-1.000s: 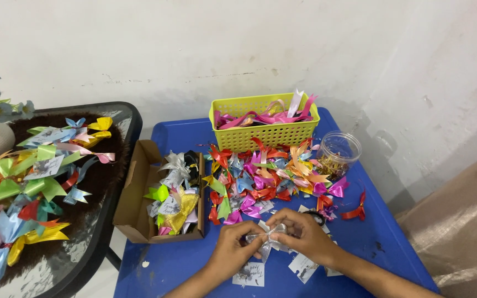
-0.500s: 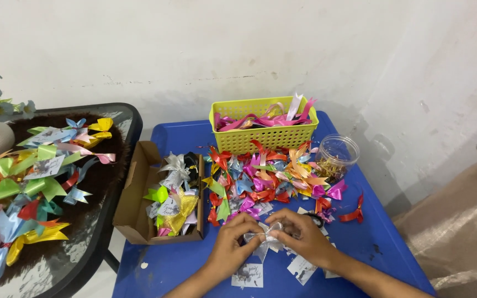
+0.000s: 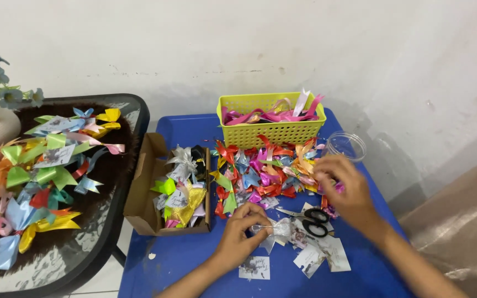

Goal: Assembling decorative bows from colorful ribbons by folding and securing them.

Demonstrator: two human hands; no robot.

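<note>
Silver bow (image 3: 276, 230) pinched by left hand (image 3: 242, 234), lower centre; right hand (image 3: 342, 185) spread, ungrasping (over ribbon pile (image 3: 260, 171)). Risk judged: one-handed pinch, bow unfolded.

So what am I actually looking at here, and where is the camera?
No machine here: a person works with two bare hands, and the single camera sits on their head, looking down. The left hand pinches a silver ribbon bow just above the blue table. The right hand reaches over the pile of colourful ribbon bows, holding nothing that I can see. Black scissors and small paper tags lie near the hands. Behind the pile stand a yellow basket of ribbon strips and a clear plastic jar. A cardboard box holds finished bows. On the dark glass table to the left lie more bows.
</note>
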